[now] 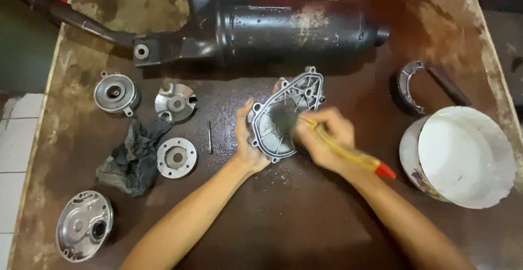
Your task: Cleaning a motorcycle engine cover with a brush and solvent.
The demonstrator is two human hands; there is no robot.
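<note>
The left hand [249, 147] grips the cover [284, 114], a grey cast-metal engine plate with bolt ears round its rim, at its near left edge; the thumb lies along the rim and the other fingers curl out of sight behind it. The cover sits at the middle of the table [305, 226], tilted with its ribbed inner face up. The right hand [327, 139] is closed round the brush [348, 151], which has a yellow handle with a red end pointing to the near right; its dark bristles are blurred over the middle of the cover.

Far of the hands lies the muffler [272, 30], black and long, its pipe running off to the far left. Left of the cover a thin pin [210, 137] lies on the wet tabletop. Further left are three round metal parts: a housing [115, 92], a finned disc [175, 102] and a ring plate [176, 157]. A dark rag [131, 158] lies crumpled just beside the ring plate. At the near left corner rests a larger round cover plate [84, 225]. On the right stands a white bowl [460, 155], tipped on its side, and far of it a curved brake shoe [409, 87].
</note>
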